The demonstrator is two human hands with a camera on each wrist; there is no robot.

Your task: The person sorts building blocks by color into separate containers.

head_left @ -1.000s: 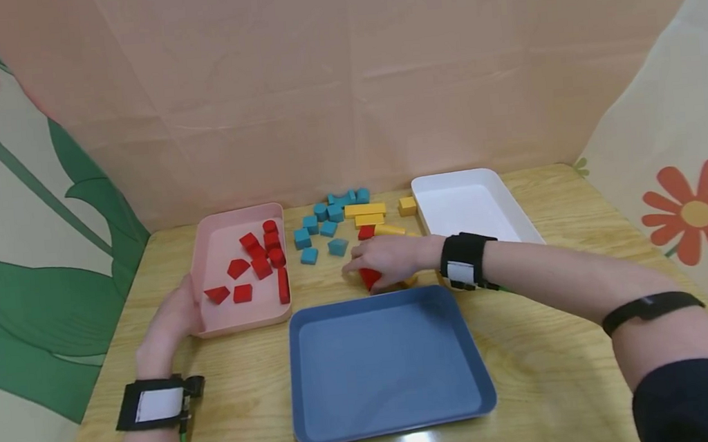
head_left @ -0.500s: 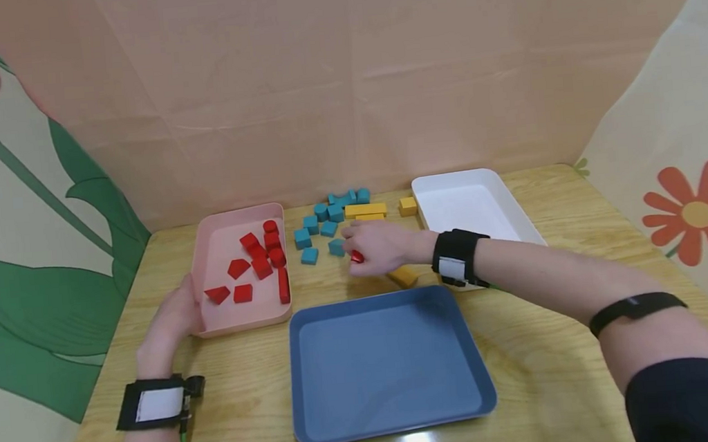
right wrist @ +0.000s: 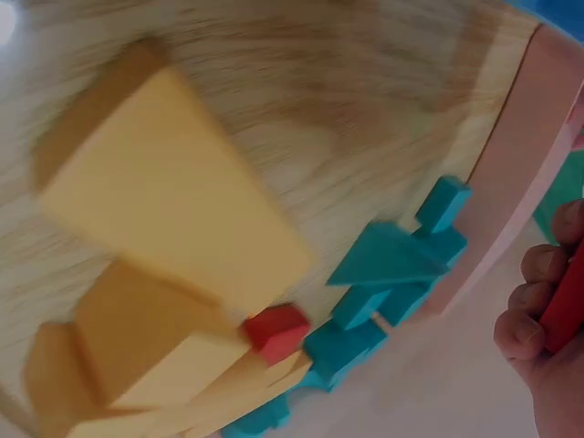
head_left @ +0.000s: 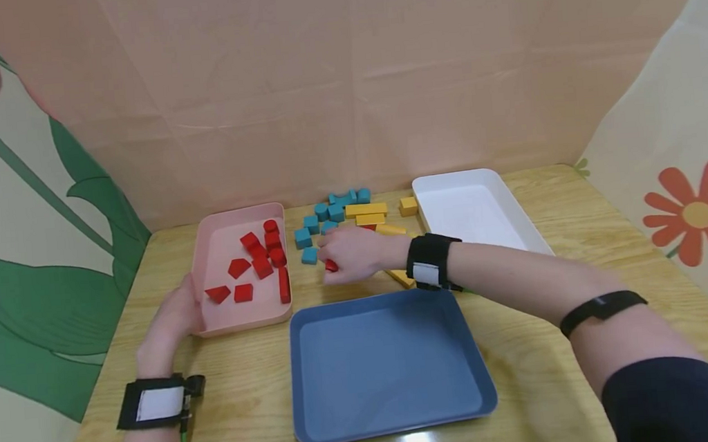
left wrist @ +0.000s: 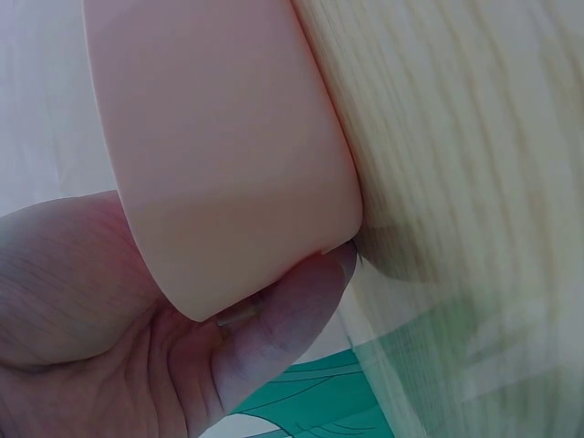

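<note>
My left hand (head_left: pixel 177 315) grips the left wall of a pink tray (head_left: pixel 205 230), with its fingers curled around the tray's edge in the left wrist view. Several red blocks of mixed shapes, such as a red cuboid (head_left: pixel 243 293), lie inside that tray. Above the table, between the pink tray and the yellow blocks, my right hand (head_left: pixel 359 250) holds a red block (right wrist: pixel 568 301) in curled fingers; its full shape is hidden. Several blue blocks (head_left: pixel 303 238) lie just beyond this hand. Another red block (right wrist: pixel 276 333) rests among the yellow blocks (right wrist: pixel 178 196).
A blue-grey tray (head_left: pixel 390 364) without blocks lies in front. At the back right stands a white tray (head_left: pixel 474 204), its visible floor bare. A yellow cube (head_left: pixel 408 206) sits beside it. Papered walls border the wooden table (head_left: pixel 237 397) at back and sides.
My right hand has picked up the red block from beside the yellow blocks and moved left with it, towards the pink tray. My left hand stays on the tray's wall.
</note>
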